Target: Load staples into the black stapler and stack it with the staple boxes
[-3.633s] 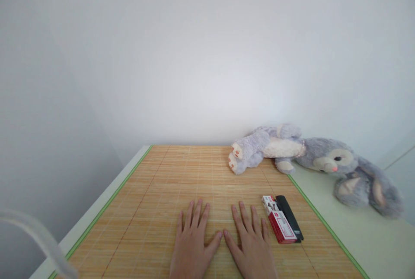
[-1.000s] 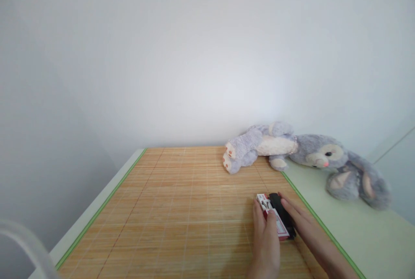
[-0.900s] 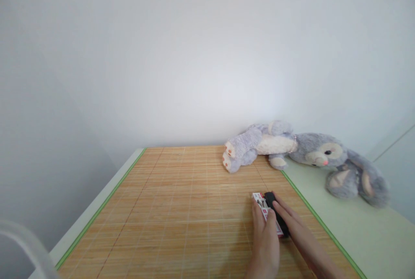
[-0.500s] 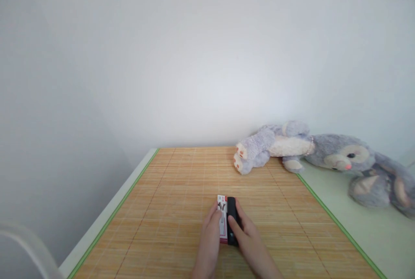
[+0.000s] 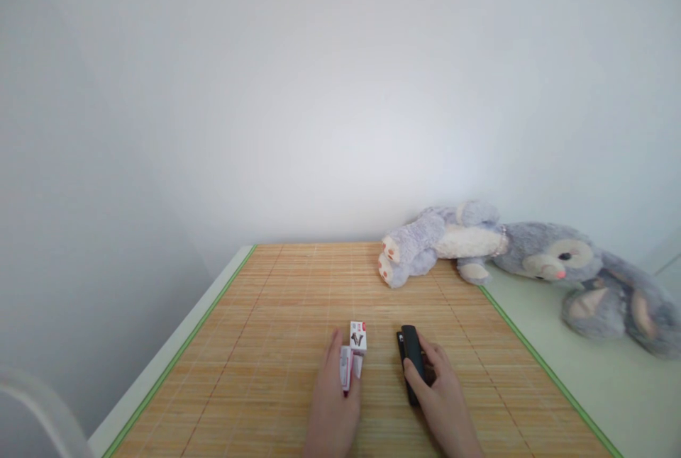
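Head view shows a long black stapler (image 5: 413, 355) at the near middle of the tan bamboo mat (image 5: 287, 309), the right hand's (image 5: 444, 394) thumb and fingers grasping it. Left of it, the left hand (image 5: 334, 401) grips a small white-and-magenta box (image 5: 345, 367), just beside a small white box with a dark printed picture (image 5: 358, 337). Farther off, a grey-and-cream plush rabbit (image 5: 468, 242) lies along the white wall (image 5: 319, 89).

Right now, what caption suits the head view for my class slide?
Over a slatted mat, the left hand holds a small box, the right hand a stapler; a plush rabbit lies behind.
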`<action>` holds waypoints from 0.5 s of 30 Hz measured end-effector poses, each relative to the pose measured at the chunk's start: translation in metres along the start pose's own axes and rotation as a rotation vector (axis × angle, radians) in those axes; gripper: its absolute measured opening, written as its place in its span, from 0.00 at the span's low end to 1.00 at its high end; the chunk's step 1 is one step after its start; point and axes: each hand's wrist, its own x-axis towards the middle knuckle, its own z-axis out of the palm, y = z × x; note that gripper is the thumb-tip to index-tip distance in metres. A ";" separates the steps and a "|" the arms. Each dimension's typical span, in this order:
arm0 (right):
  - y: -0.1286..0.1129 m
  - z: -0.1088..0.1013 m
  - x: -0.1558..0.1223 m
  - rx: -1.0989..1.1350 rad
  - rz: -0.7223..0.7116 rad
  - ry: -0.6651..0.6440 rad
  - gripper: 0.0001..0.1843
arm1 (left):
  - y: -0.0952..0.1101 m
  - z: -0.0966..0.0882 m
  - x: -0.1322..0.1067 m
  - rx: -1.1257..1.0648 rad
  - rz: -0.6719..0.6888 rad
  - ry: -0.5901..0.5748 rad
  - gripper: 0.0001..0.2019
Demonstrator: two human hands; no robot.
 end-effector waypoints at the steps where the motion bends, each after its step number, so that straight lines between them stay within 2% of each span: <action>1: 0.000 -0.001 -0.001 -0.008 -0.010 -0.003 0.28 | -0.007 -0.005 0.006 0.016 -0.015 0.032 0.34; 4: -0.001 0.000 -0.004 -0.029 -0.034 -0.004 0.28 | -0.023 -0.023 0.036 0.054 0.026 0.095 0.34; 6: -0.002 0.000 -0.004 -0.031 -0.041 0.019 0.27 | -0.026 -0.033 0.056 0.057 0.073 0.094 0.33; 8: -0.002 0.001 -0.004 -0.029 -0.043 0.037 0.27 | -0.026 -0.042 0.065 0.054 0.096 0.098 0.32; 11: 0.001 0.001 -0.004 -0.036 -0.036 0.031 0.28 | -0.030 -0.052 0.047 0.067 0.081 0.165 0.30; 13: 0.004 0.000 -0.003 -0.043 -0.031 0.025 0.28 | -0.040 -0.055 0.020 0.104 0.057 0.234 0.27; 15: 0.007 0.001 -0.003 -0.048 -0.026 0.021 0.29 | -0.051 -0.053 -0.009 0.154 0.056 0.237 0.23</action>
